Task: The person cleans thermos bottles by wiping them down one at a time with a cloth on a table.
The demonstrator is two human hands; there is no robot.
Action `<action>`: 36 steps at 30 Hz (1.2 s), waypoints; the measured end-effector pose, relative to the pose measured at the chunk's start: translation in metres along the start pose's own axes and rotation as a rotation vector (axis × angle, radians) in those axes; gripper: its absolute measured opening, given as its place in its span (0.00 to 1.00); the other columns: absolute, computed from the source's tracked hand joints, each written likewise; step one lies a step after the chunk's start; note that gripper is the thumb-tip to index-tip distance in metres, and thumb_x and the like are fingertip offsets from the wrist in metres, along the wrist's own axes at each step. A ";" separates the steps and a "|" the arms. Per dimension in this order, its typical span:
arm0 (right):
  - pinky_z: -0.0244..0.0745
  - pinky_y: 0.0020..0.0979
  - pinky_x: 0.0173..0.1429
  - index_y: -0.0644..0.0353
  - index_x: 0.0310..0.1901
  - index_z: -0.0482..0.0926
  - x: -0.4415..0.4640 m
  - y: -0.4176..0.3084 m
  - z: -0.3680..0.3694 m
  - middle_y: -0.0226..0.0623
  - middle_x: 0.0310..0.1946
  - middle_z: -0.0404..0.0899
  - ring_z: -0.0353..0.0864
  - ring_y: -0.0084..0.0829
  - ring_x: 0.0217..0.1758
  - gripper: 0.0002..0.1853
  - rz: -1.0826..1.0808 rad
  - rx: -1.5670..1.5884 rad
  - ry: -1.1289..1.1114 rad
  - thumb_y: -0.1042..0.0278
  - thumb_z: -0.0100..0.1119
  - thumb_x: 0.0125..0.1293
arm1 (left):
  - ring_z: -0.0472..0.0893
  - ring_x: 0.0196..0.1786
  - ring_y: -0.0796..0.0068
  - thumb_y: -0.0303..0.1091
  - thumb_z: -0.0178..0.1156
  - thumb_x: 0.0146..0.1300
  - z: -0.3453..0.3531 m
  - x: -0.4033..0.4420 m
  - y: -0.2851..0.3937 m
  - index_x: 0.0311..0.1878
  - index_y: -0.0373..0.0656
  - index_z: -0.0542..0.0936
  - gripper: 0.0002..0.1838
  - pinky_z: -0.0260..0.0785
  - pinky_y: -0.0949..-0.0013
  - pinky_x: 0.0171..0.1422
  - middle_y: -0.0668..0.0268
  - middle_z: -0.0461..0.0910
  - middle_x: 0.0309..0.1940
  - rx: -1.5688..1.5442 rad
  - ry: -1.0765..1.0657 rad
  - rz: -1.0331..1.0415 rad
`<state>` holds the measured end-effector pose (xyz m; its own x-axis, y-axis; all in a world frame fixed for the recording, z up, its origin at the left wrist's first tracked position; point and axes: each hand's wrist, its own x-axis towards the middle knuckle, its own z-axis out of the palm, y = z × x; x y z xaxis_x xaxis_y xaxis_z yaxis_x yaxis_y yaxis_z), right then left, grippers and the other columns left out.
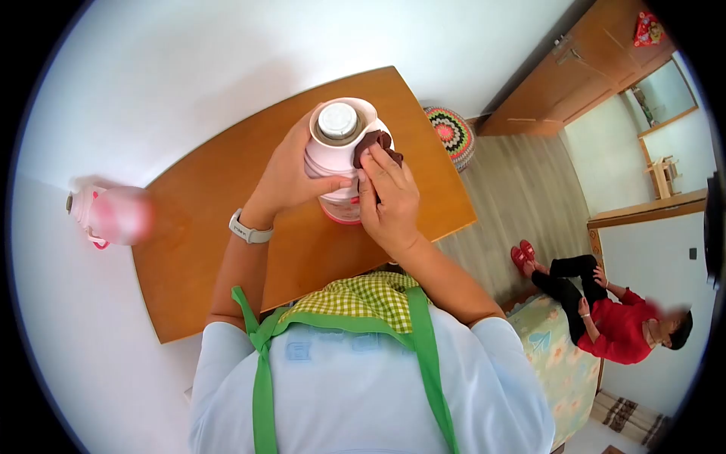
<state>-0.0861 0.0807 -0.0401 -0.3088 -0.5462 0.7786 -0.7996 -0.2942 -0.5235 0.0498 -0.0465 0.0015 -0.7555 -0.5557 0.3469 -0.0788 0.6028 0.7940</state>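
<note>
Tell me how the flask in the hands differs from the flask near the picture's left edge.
The held flask has a white top; the left-edge flask has a brownish one.
The left hand grips the held flask while the right hand holds a dark brown cloth against it; no hand touches the left-edge flask.
Both have pale pink bodies.

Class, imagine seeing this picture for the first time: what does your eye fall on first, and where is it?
First, the pink flask above centre, with the left hand around it and the right hand holding a brown cloth against its side. Next, the person in red, seated at lower right. Then a second flask, at the table's left end.
</note>
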 end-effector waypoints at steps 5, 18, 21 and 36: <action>0.76 0.34 0.50 0.66 0.45 0.81 0.000 0.013 -0.019 0.47 0.44 0.82 0.82 0.39 0.44 0.10 0.330 0.292 0.002 0.74 0.58 0.65 | 0.69 0.66 0.63 0.39 0.76 0.46 0.004 0.000 -0.007 0.69 0.37 0.62 0.48 0.63 0.61 0.68 0.56 0.67 0.66 -0.142 -0.028 0.118; 0.77 0.30 0.48 0.68 0.48 0.79 -0.011 0.040 -0.055 0.41 0.42 0.83 0.81 0.33 0.44 0.12 1.132 1.021 0.182 0.69 0.54 0.69 | 0.68 0.68 0.58 0.41 0.75 0.48 0.006 -0.022 -0.002 0.67 0.34 0.65 0.45 0.61 0.57 0.71 0.52 0.68 0.65 -0.053 0.192 -0.045; 0.74 0.26 0.48 0.63 0.45 0.83 -0.007 0.019 -0.041 0.36 0.43 0.81 0.78 0.28 0.46 0.11 0.909 0.668 0.120 0.76 0.66 0.60 | 0.64 0.71 0.53 0.45 0.78 0.42 0.005 -0.026 -0.006 0.70 0.34 0.60 0.54 0.57 0.54 0.73 0.50 0.64 0.67 0.238 0.150 -0.008; 0.73 0.32 0.22 0.57 0.35 0.81 0.035 -0.039 0.046 0.33 0.28 0.69 0.74 0.31 0.25 0.11 -0.247 -0.449 -0.195 0.69 0.61 0.47 | 0.74 0.62 0.56 0.38 0.67 0.54 0.006 -0.024 0.007 0.69 0.40 0.64 0.39 0.67 0.60 0.63 0.52 0.73 0.60 0.089 0.181 -0.011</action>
<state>-0.0419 0.0372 -0.0082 -0.0164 -0.6513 0.7586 -0.9906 -0.0923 -0.1007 0.0638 -0.0252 -0.0045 -0.6257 -0.6514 0.4291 -0.1497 0.6402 0.7535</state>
